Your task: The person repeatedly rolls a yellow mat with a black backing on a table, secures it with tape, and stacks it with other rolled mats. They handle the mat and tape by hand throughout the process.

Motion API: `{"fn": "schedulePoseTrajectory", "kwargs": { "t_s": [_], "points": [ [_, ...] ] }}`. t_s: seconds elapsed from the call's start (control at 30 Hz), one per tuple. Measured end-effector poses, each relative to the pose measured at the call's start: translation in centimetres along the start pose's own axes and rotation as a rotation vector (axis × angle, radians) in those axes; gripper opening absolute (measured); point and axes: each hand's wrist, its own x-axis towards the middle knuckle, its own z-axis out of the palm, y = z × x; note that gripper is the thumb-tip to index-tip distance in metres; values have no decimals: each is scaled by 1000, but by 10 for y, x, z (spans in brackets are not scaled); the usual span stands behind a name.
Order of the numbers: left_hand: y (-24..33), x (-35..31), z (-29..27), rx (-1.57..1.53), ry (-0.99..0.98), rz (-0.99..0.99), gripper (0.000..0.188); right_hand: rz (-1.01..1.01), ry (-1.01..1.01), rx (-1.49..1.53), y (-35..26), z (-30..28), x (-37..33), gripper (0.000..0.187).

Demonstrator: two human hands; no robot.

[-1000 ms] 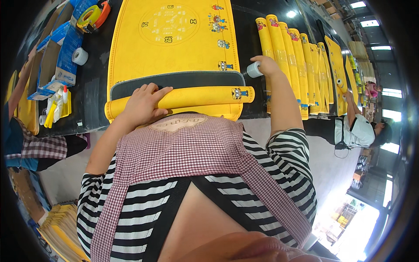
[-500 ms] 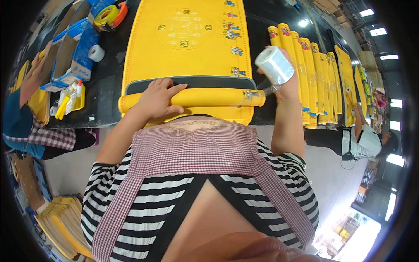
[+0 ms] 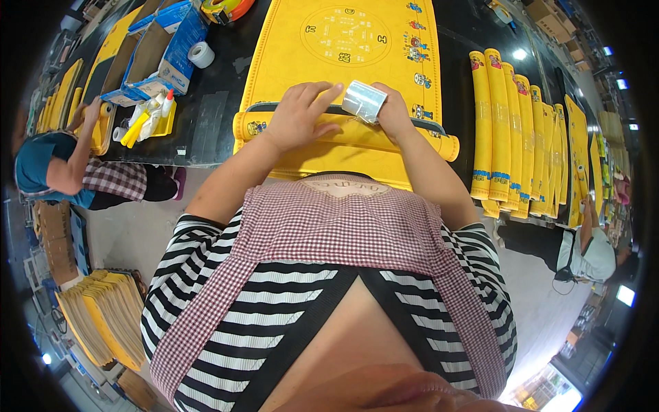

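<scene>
My right hand (image 3: 397,115) is closed round the side of a roll of clear packing tape (image 3: 364,101), holding it just above the middle of a rolled yellow mat edge (image 3: 439,145). Left of the tape, my left hand (image 3: 299,118) lies over the same roll with its fingers and thumb spread. Beyond both hands the printed yellow mat (image 3: 292,51) stretches flat across the table, with a circle design and small cartoon figures along its right side. A strip of its dark underside shows beside the roll. Whether tape sticks to the roll is hard to make out.
Several rolled yellow mats (image 3: 504,130) lie side by side at right. At left are a blue cardboard box (image 3: 171,58), a white tape roll (image 3: 201,55) and a yellow tray (image 3: 165,123) with bottles. Co-workers (image 3: 55,165) stand at both sides of the black table (image 3: 213,127).
My right hand has brought the tape roll leftward from the mat's right end to the middle of the rolled edge. My left hand stays on the roll, its fingers more spread. The view has shifted.
</scene>
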Motion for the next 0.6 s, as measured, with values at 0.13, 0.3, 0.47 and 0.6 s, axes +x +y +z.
{"fn": "schedulePoseTrajectory", "kwargs": {
  "t_s": [0.13,0.3,0.47,0.6],
  "points": [
    [20,31,13,117,314,324,68,82,49,7,-1,-1,11,14],
    [18,42,17,-175,300,348,51,60,37,120,-4,-1,16,15],
    [38,46,-17,-280,211,395,35,41,-19,102,11,-12,31,14],
    [37,47,-24,-370,87,388,24,116,-26,47,-6,-6,27,15]
  ]
}}
